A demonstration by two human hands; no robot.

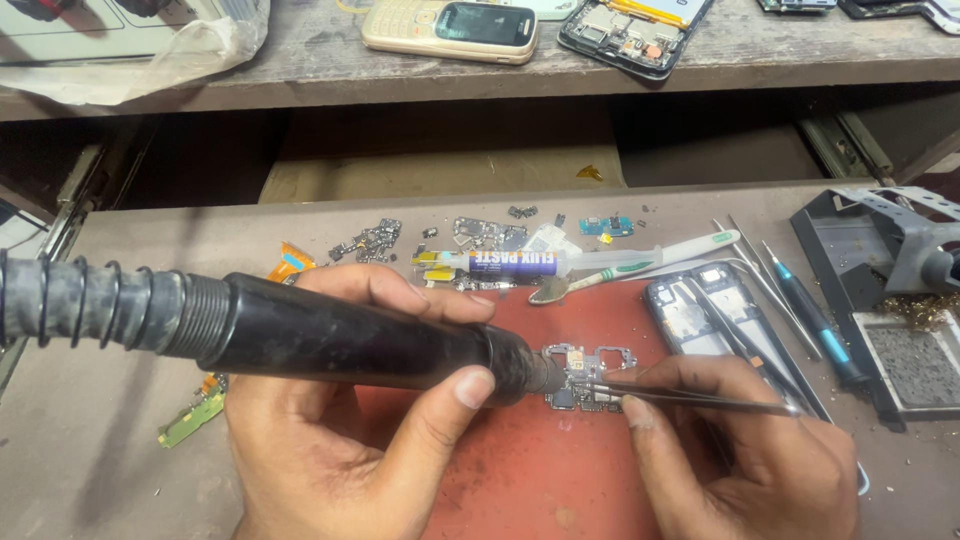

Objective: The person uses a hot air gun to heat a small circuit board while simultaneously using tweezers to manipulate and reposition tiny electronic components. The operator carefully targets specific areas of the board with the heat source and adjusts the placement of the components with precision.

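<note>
Left hand [330,440] grips black hot-air gun [340,335], fingers wrapped tight round it. Nozzle tip right at small board [585,380]. Right hand [760,450] pinches tweezers [700,398], tips on board. Board lies on red mat [520,470], middle of counter [130,300].

Risks: nozzle close to thumb and tweezers, burn likely. Hand shakes, tiny part slides off. Heat too long, board or mat may scorch.

Counter brown, dusty, scattered with small parts. Syringe [520,262], toothbrush [640,268], phone frame [700,310] just behind mat. Wooden shelf [300,60] above holds phones.
</note>
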